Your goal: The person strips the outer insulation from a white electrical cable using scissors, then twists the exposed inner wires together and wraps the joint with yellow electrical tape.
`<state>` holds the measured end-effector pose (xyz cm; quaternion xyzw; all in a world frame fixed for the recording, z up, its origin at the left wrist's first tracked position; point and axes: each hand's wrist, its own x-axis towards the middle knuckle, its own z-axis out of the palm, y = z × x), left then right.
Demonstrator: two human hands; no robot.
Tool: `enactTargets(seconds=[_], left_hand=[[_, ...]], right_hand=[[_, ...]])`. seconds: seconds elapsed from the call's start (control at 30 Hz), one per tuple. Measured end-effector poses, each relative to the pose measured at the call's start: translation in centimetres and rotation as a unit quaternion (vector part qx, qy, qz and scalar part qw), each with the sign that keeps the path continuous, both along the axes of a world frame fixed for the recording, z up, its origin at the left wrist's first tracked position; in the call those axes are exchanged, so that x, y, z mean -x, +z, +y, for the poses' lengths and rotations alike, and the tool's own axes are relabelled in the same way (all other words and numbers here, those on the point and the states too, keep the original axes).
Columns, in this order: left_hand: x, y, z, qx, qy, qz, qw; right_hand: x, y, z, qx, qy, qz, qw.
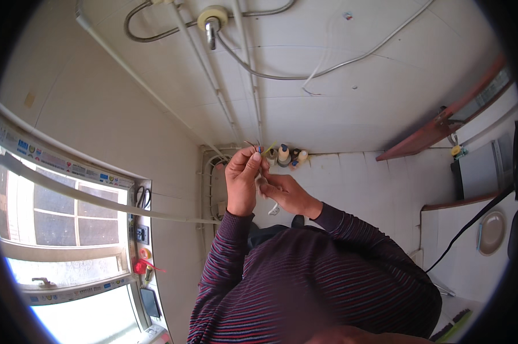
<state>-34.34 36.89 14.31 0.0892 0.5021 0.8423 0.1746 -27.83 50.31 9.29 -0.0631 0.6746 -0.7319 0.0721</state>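
In front of my chest, both hands hold a white electrical cable [275,210]. Its thin coloured wires [259,149], among them blue, yellow-green and brownish ones, fan out above my left fingertips. My left hand [242,179] is closed, with thumb and forefinger pinching the wires. Just below it to the right, my right hand [289,194] is closed around the white part of the cable. A short white length hangs beneath the hands. The fingers hide the part of the cable between them.
Several bottles [283,153] stand along the far wall's foot. White pipes [253,86], a chrome valve [211,34] and a metal hose [305,77] run over that wall. At left, a window sill holds tape [145,253] and a dark phone-like object [150,303]. A brown door [422,135] stands right.
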Motion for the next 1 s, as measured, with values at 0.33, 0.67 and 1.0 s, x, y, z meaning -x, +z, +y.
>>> enactTargets(seconds=[0.33,0.67,1.0], left_hand=[[-2.0,-1.7,8.9,0.046,-0.089,0.025,0.995],[-0.2,-4.5,10.1,0.072,-0.011,0.069,0.995],[5.9,-4.5,11.4,-0.037,-0.06,-0.052,0.996]], right_hand=[[0.3,4.8,13.0,-0.024,-0.157,0.053,0.986],[3.5,3.7,14.2,0.043,-0.248,0.007,0.968],[14.3,5.6,20.2,-0.671,-0.157,0.324,0.648]])
